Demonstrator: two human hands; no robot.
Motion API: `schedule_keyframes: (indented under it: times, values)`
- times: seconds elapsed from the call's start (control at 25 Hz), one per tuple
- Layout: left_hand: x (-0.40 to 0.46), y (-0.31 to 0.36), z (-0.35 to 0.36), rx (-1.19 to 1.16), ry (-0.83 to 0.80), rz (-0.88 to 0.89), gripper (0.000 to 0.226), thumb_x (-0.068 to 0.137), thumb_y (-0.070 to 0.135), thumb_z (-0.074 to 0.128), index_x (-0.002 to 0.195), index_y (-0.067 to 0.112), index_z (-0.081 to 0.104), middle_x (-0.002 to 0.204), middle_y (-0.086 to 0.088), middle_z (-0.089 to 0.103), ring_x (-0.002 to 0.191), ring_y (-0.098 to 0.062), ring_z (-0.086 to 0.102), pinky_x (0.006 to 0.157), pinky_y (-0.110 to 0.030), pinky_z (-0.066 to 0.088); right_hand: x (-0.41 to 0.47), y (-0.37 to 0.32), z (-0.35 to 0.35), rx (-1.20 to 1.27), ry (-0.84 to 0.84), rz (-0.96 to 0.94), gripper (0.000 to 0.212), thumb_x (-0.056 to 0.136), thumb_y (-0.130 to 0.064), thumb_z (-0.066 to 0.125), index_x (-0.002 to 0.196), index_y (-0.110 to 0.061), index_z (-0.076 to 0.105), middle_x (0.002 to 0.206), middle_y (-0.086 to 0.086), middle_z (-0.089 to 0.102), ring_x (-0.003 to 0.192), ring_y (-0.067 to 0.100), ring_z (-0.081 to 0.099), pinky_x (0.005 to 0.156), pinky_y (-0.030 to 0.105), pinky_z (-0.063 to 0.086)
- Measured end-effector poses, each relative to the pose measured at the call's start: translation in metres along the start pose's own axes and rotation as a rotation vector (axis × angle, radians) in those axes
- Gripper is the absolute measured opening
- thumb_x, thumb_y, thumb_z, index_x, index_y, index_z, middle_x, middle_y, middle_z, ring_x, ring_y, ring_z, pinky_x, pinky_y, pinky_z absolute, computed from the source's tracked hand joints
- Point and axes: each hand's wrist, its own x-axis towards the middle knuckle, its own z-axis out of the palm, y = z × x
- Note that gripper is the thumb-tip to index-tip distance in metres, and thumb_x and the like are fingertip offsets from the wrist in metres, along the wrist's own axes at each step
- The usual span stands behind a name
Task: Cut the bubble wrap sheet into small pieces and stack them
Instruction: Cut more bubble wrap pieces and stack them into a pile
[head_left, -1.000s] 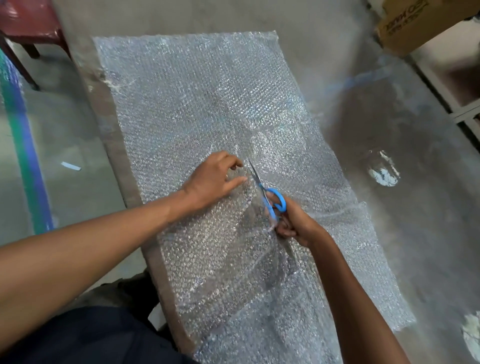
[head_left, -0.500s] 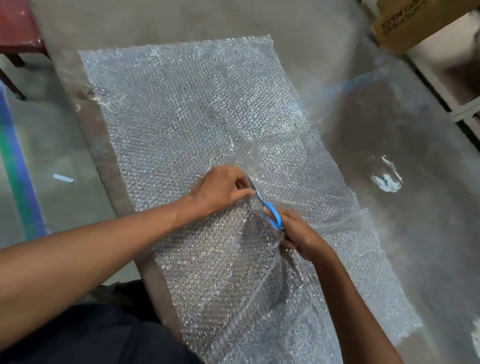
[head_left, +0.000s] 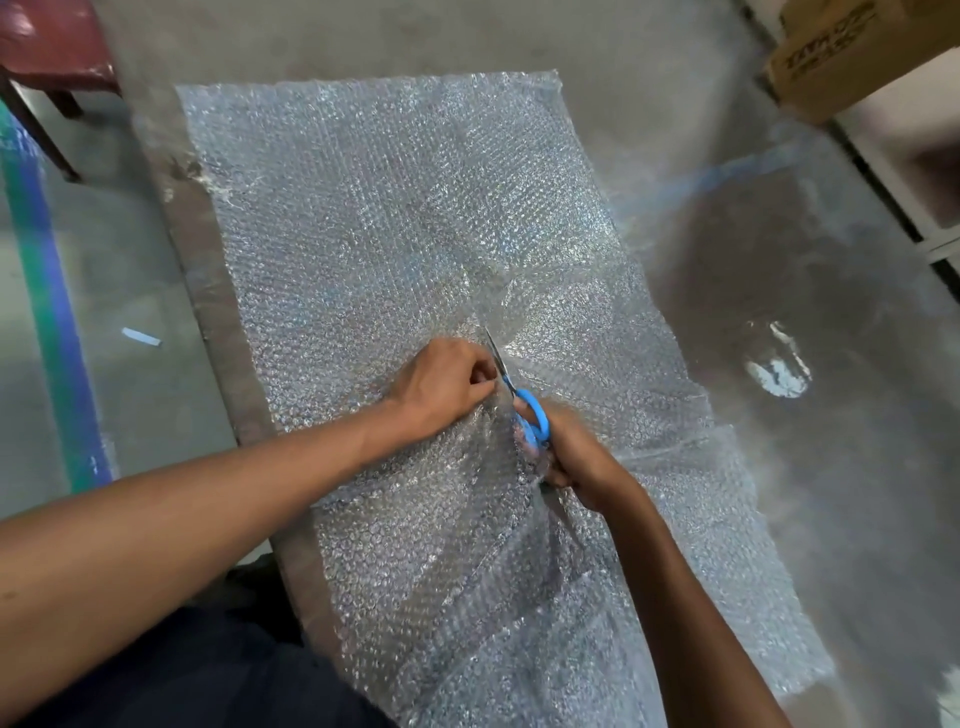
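Mid-frame: my right hand (head_left: 576, 457) grips blue-handled scissors (head_left: 519, 400); my left hand (head_left: 441, 384) pinches the bubble wrap sheet (head_left: 389, 218). First cut partway; upper sheet uncut, no stack visible.

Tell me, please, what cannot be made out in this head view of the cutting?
- Scissors: lower blades and cut point hidden by the left hand and bubble wrap sheet.
- Right hand: fingers partly veiled by lifted wrap.
- Cardboard box: cut off by the top edge, print blurred.
- Sheet's near end: cut off by the bottom edge.
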Motion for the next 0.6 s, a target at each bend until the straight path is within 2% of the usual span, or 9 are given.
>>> schedule_keyframes:
  times: [0.08,0.2,0.28,0.36,0.44,0.52,0.6]
  values:
    - [-0.002,-0.002,0.001,-0.010,0.022,0.019,0.014,0.094,0.024,0.077,0.107,0.018,0.078,0.092,0.005,0.073,0.075,-0.006,0.066,0.077,-0.028,0.063,0.002,0.003,-0.002,-0.024,-0.007,-0.021,0.049,0.102,-0.050,0.064,0.118,-0.003,0.064,0.070,0.003,0.046,0.046,0.011,0.028,0.038,0.023,0.024]
    - [-0.007,-0.007,0.005,-0.016,0.041,0.052,0.010,0.097,0.025,0.072,0.104,0.018,0.074,0.092,0.007,0.065,0.079,-0.007,0.062,0.078,-0.026,0.060,0.002,0.004,-0.004,-0.050,-0.037,-0.049,0.034,0.101,-0.053,0.066,0.096,-0.020,0.071,0.075,0.008,0.045,0.048,0.013,0.031,0.039,0.024,0.026]
    - [-0.012,-0.008,0.006,-0.022,0.045,0.062,0.012,0.101,0.028,0.065,0.108,0.019,0.068,0.100,0.008,0.059,0.088,-0.008,0.059,0.080,-0.022,0.053,0.001,0.000,-0.002,-0.056,-0.043,-0.060,0.043,0.097,-0.059,0.067,0.093,-0.016,0.067,0.073,0.009,0.047,0.046,0.014,0.032,0.040,0.024,0.027]
    - [-0.016,-0.011,0.006,-0.028,0.071,0.083,0.015,0.103,0.031,0.061,0.113,0.021,0.063,0.106,0.010,0.056,0.093,-0.008,0.058,0.083,-0.022,0.050,0.000,-0.006,0.002,-0.049,-0.028,-0.046,0.047,0.093,-0.066,0.065,0.091,-0.019,0.065,0.066,0.003,0.047,0.044,0.014,0.031,0.043,0.024,0.027]
    - [-0.020,-0.013,0.003,-0.037,0.093,0.122,0.016,0.104,0.032,0.060,0.115,0.021,0.062,0.108,0.012,0.055,0.093,-0.006,0.058,0.084,-0.023,0.052,-0.002,-0.014,0.005,-0.049,-0.015,-0.033,0.039,0.099,-0.063,0.060,0.094,-0.025,0.069,0.062,-0.005,0.050,0.043,0.009,0.034,0.042,0.022,0.028]
    - [-0.022,-0.012,-0.001,-0.050,0.111,0.159,0.015,0.104,0.029,0.061,0.114,0.019,0.062,0.108,0.011,0.056,0.087,-0.004,0.057,0.081,-0.024,0.055,-0.001,-0.020,0.008,-0.041,-0.026,-0.031,0.041,0.102,-0.061,0.056,0.087,-0.024,0.067,0.058,-0.009,0.052,0.040,0.004,0.038,0.039,0.020,0.030]
    - [-0.022,-0.011,-0.004,-0.056,0.119,0.170,0.015,0.103,0.027,0.061,0.114,0.017,0.062,0.109,0.009,0.057,0.085,-0.005,0.058,0.080,-0.028,0.058,0.003,-0.023,0.012,-0.028,-0.029,-0.011,0.049,0.091,-0.073,0.061,0.083,-0.025,0.067,0.057,-0.008,0.050,0.040,0.005,0.036,0.039,0.021,0.028]
